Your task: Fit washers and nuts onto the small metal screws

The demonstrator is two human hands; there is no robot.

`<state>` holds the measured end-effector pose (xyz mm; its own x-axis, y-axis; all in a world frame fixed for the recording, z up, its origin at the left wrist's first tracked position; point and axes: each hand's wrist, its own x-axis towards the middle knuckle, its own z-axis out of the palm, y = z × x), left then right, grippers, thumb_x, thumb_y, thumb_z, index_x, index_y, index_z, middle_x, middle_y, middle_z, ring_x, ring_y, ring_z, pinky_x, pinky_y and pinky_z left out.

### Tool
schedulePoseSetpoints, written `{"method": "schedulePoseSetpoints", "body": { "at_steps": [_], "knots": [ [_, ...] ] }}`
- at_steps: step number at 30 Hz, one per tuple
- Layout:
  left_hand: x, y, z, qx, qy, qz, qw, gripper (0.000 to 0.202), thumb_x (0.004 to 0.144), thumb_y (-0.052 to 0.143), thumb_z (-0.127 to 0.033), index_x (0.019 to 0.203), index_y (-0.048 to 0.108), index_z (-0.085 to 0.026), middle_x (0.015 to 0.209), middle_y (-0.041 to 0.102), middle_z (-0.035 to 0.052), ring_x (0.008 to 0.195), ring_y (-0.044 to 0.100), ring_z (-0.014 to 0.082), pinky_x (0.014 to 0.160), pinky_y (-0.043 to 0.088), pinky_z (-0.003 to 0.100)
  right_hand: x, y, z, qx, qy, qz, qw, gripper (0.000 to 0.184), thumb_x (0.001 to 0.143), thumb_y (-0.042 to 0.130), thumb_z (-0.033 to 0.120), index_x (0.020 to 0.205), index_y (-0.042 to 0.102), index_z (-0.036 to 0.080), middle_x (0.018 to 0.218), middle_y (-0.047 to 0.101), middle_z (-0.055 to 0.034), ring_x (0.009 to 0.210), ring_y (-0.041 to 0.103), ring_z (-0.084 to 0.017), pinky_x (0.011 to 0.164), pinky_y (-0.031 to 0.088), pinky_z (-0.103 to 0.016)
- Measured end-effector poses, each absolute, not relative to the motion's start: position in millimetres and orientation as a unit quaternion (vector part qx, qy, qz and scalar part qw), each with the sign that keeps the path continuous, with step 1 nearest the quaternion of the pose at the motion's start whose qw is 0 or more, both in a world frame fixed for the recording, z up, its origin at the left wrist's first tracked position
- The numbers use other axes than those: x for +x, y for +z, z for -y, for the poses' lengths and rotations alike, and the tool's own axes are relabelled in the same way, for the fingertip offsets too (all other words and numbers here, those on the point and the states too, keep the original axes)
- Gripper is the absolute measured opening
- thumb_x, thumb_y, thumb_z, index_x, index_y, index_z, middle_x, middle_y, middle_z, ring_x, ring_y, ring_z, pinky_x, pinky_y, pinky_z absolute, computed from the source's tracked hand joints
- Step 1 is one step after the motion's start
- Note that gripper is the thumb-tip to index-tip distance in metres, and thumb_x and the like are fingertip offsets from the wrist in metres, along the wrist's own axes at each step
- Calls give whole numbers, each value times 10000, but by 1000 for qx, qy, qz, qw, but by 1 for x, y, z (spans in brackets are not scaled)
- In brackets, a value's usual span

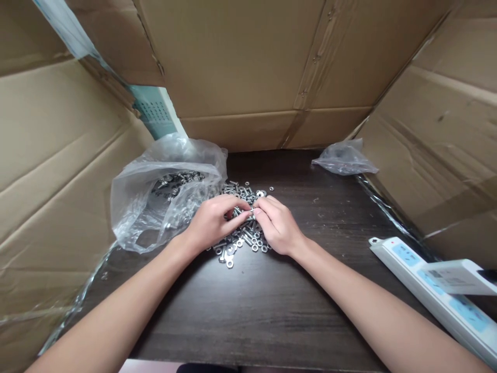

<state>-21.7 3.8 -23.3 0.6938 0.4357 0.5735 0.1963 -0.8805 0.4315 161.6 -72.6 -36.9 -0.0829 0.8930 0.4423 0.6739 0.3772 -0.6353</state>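
Fingertips of both hands meet over a pile of loose metal hardware. My left hand [209,220] is closed in a pinch, thumb and forefinger pointing right. Facing it, my right hand [278,224] pinches too, its fingers curled. Between the fingertips shows a small shiny bolt [252,210], largely covered by the fingers; whether a nut or washer is on it I cannot tell. Beneath and around the hands lie bolts [247,239], hex nuts [254,247] and washers [230,263], partly hidden by my hands.
Left of the pile, an open clear plastic bag [135,181] holds more hardware. A crumpled clear bag [345,158] lies at the back right. A white power strip [411,274] with a plugged-in white adapter [460,277] sits at right. Cardboard walls [248,62] surround the dark table [240,321].
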Motion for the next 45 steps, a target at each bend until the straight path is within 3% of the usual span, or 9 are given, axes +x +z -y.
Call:
{"method": "schedulePoseSetpoints", "body": {
  "at_steps": [7, 45],
  "knots": [
    [-22, -24, -5, 904, 350, -183, 163, 99, 943, 651, -253, 950, 684, -160, 792, 658, -4, 632, 537, 96, 675, 455, 243, 160, -33, 75, -543, 125, 721, 413, 94, 957, 430, 194, 885, 490, 199, 875, 560, -40, 828, 515, -194, 747, 389, -332],
    [-22, -25, -5, 903, 346, -191, 167, 112, 942, 646, -266, 948, 691, -164, 790, 668, 8, 616, 532, 100, 655, 463, 247, 161, -36, 73, -549, 108, 733, 388, 229, 999, 373, 236, 818, 507, 201, 798, 563, -43, 782, 505, -199, 741, 386, -347]
  ]
}}
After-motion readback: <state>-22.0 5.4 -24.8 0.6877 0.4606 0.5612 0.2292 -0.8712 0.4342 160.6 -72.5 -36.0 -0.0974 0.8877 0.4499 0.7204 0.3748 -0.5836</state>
